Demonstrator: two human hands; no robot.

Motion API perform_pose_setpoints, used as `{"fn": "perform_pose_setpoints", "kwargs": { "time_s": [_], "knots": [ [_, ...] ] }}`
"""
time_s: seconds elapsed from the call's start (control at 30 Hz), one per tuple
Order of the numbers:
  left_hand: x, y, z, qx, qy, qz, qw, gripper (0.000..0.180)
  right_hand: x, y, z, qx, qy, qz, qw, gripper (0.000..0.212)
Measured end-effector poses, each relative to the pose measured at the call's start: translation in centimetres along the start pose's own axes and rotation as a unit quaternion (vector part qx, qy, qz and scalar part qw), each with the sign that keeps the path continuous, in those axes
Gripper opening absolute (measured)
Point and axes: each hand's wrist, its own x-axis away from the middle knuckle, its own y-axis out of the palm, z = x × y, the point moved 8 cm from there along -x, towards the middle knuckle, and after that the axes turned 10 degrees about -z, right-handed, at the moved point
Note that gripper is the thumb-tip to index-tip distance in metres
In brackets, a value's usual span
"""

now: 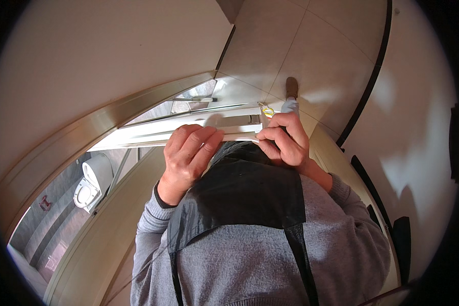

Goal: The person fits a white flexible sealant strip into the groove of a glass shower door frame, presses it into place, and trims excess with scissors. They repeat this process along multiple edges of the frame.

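Note:
Both hands are at a long white panel (153, 130), possibly a door edge, that runs from the left toward my chest. My left hand (191, 150) has its fingers bent and pressed together on a thin pale strip (239, 137) along the panel's near side. At the strip's right end my right hand (288, 137) pinches it between thumb and curled fingers. Just beyond the strip, a grey metal plate (232, 121) lies along the panel. Scissors with yellow handles (268, 111) show past the panel's right end, close to my right fingers. What supports them is unclear.
A beige door frame (102, 115) curves along the left. Through the opening stands a white toilet (89, 186) with its lid up. Large tiles cover the floor (260, 41) ahead; my brown shoe (291, 87) is on it. A white wall (413, 127) rises at right.

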Motion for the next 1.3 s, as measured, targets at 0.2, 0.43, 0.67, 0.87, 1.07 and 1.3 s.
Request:
{"fn": "perform_pose_setpoints", "kwargs": {
  "time_s": [0.2, 0.43, 0.67, 0.87, 1.07, 1.3],
  "knots": [
    [-0.6, 0.6, -0.1, 0.044, 0.005, 0.007, 0.999, 0.034, -0.1, -0.1, 0.1, -0.003, -0.003, 0.007, 1.0, 0.029],
    [-0.8, 0.7, -0.4, 0.052, 0.011, 0.005, 0.999, 0.034, -0.2, -0.4, 0.0, -0.001, -0.004, 0.011, 1.0, 0.03],
    [-1.0, 0.3, 0.0, 0.026, 0.028, -0.008, 0.999, 0.032, -0.3, -0.3, 0.0, -0.007, -0.007, 0.005, 1.0, 0.029],
    [-1.3, 0.7, 0.5, 0.067, 0.029, -0.005, 0.997, 0.031, -0.3, -0.3, -0.1, -0.005, -0.011, 0.009, 1.0, 0.028],
    [-1.5, 0.7, 0.5, 0.068, 0.04, -0.012, 0.997, 0.028, -0.5, -0.3, -0.2, -0.02, -0.021, -0.018, 0.999, 0.027],
    [-1.4, 0.9, 0.2, 0.096, 0.019, -0.016, 0.995, 0.029, -0.3, -0.1, 0.4, -0.035, 0.008, -0.018, 0.999, 0.027]
  ]
}}
